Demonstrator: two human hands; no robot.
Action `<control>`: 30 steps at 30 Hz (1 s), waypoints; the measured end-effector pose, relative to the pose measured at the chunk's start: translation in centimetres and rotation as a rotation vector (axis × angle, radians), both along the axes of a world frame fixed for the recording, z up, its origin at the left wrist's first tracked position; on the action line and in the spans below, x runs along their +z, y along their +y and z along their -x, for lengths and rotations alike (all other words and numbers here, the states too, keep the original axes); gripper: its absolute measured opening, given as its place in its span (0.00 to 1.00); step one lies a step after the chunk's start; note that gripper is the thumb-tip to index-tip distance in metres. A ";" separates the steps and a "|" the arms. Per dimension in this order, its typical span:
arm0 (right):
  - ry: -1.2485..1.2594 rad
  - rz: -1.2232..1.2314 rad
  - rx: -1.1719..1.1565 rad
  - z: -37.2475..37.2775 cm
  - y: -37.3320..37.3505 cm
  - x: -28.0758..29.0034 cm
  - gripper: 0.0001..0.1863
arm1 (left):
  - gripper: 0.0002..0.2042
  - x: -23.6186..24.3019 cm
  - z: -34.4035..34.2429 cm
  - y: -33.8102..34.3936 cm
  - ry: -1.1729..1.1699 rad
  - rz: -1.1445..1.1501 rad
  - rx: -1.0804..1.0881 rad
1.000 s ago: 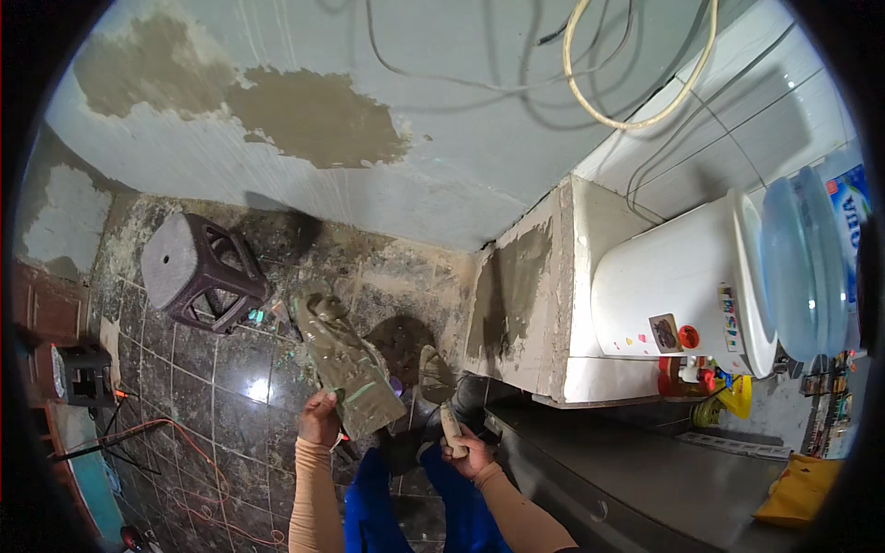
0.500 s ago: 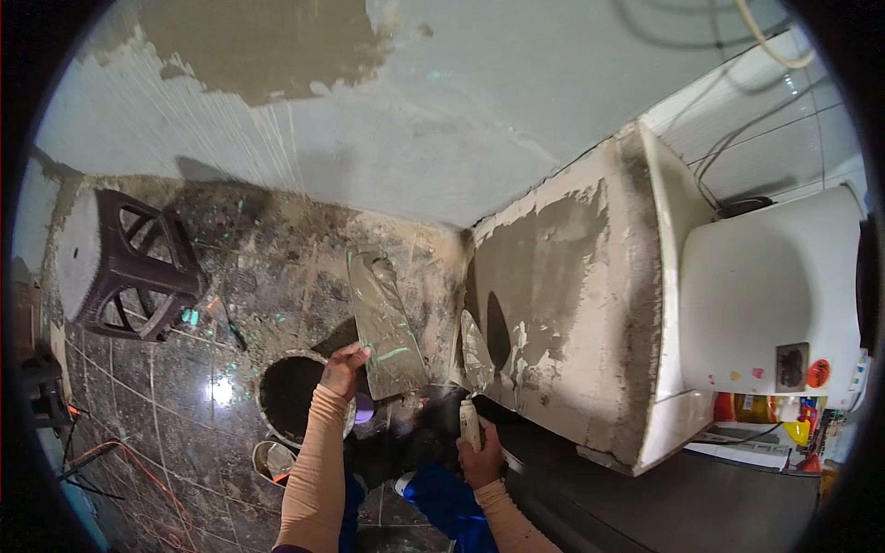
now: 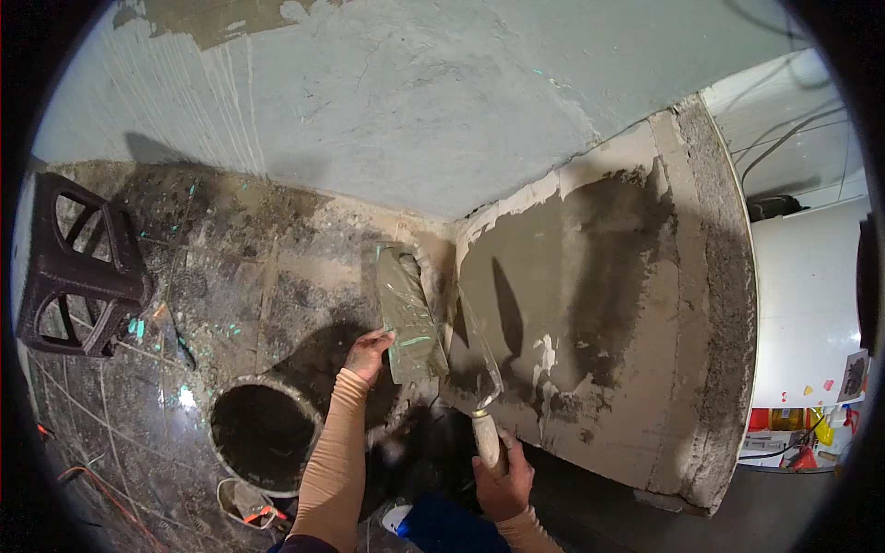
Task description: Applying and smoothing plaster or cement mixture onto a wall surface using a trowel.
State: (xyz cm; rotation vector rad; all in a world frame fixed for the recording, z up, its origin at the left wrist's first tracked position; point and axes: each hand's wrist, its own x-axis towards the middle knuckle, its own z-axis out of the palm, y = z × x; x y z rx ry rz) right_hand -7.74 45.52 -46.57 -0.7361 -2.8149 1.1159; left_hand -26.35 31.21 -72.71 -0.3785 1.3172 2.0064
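Note:
My left hand (image 3: 369, 359) grips a long board (image 3: 410, 359) loaded with wet grey-brown mortar. My right hand (image 3: 505, 479) is closed round the light handle of a trowel (image 3: 490, 442), whose blade points up against the front of a low partition (image 3: 691, 350) just right of the board. That face carries a large darker patch of wet mortar (image 3: 590, 276) with rough, pale edges. A round bucket with a dark inside (image 3: 263, 429) stands on the floor left of my left forearm.
A dark plastic stool (image 3: 78, 267) lies at the left on the dirty tiled floor (image 3: 166, 387). A small container with tools (image 3: 253, 507) sits below the bucket, near an orange cord (image 3: 97, 484). The grey patched wall (image 3: 387, 111) is behind, a white appliance (image 3: 802, 304) at the right.
My view has swung rightward and closer to the partition. The board and trowel have moved up to its face, the trowel blade now upright against it. The bucket has come into sight.

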 end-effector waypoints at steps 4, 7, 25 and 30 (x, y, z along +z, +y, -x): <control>-0.004 -0.108 0.091 4.0 0.4 0.4 0.26 | 0.34 -0.3 3.9 4.1 -0.086 0.028 0.062; 0.032 -0.205 0.141 5.8 0.1 0.1 0.27 | 0.32 -1.2 7.1 6.3 -0.152 -0.010 -0.039; 0.114 -0.436 0.206 14.7 1.9 -0.5 0.26 | 0.16 -6.3 11.7 12.1 0.051 0.034 -0.157; 0.123 -0.383 0.243 15.2 1.2 -0.9 0.27 | 0.09 -7.8 12.1 13.5 -0.109 -0.360 0.018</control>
